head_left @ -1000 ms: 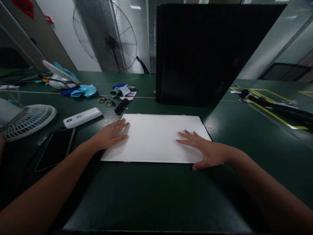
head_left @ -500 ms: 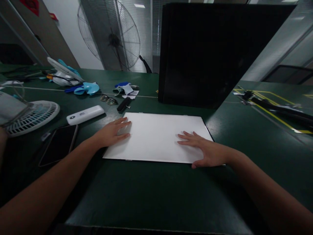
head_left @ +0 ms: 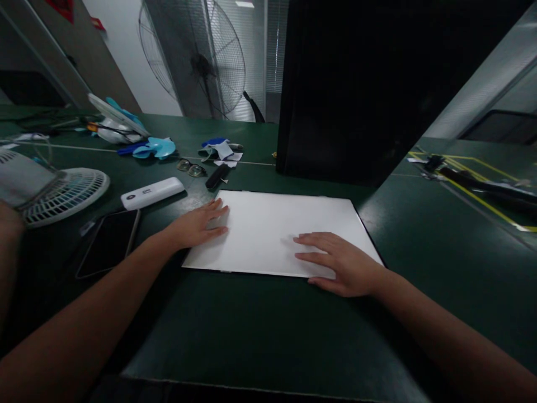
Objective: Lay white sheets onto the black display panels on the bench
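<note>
A flat white rectangular panel (head_left: 268, 226) lies on the dark green table (head_left: 260, 330) in front of me. My left hand (head_left: 197, 225) rests open on the panel's left edge, fingers stretched flat. My right hand (head_left: 339, 262) lies open on the panel's near right part, fingers spread and pointing left, thumb over the front edge. Neither hand holds anything.
A large black upright board (head_left: 356, 89) stands right behind the panel. To the left lie a white power bank (head_left: 153, 193), a dark phone (head_left: 109, 242), a white fan grille (head_left: 62, 196), glasses (head_left: 191, 167), a black marker (head_left: 217, 176) and blue parts (head_left: 153, 148). A pedestal fan (head_left: 201, 59) stands behind.
My right hand has slid left and nearer to me along the panel's front edge. The left hand has stayed on the left edge. The view has shifted slightly to the right.
</note>
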Motion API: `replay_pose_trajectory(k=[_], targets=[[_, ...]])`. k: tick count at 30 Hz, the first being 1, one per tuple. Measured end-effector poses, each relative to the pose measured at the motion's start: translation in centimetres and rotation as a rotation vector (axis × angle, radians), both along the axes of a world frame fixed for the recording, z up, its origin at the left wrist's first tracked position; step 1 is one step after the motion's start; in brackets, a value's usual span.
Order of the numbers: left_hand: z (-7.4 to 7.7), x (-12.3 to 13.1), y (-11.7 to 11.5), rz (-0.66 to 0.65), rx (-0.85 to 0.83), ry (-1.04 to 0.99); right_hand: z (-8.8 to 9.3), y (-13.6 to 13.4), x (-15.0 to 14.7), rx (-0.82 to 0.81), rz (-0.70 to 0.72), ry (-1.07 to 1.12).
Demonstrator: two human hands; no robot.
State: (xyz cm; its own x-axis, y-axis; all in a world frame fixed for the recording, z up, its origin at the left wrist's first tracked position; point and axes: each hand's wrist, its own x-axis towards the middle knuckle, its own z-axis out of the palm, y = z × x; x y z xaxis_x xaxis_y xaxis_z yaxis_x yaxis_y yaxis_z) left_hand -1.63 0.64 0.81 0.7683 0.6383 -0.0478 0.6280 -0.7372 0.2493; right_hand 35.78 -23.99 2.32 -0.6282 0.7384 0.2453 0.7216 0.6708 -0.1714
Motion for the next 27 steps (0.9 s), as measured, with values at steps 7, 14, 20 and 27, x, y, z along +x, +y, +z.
replay_pose_trajectory(k=[7,14,20,27], targets=[[0.0,-0.1,0.1,0.043,-0.039,-0.044,1.7,-1.2,-2.9,0.487,0.200,-0.228],[-0.2,-1.6,2.7,0.167,-0.195,-0.324,2.8,-1.9,-2.7,0.605,0.241,-0.272],[0.5,-2.5,3.2,0.079,-0.094,-0.263,3.8,-2.3,-1.9,0.664,0.227,-0.261],[0.5,-2.3,2.6,-0.025,-0.014,-0.297,5.1,-2.6,-0.5,0.678,0.165,-0.215]])
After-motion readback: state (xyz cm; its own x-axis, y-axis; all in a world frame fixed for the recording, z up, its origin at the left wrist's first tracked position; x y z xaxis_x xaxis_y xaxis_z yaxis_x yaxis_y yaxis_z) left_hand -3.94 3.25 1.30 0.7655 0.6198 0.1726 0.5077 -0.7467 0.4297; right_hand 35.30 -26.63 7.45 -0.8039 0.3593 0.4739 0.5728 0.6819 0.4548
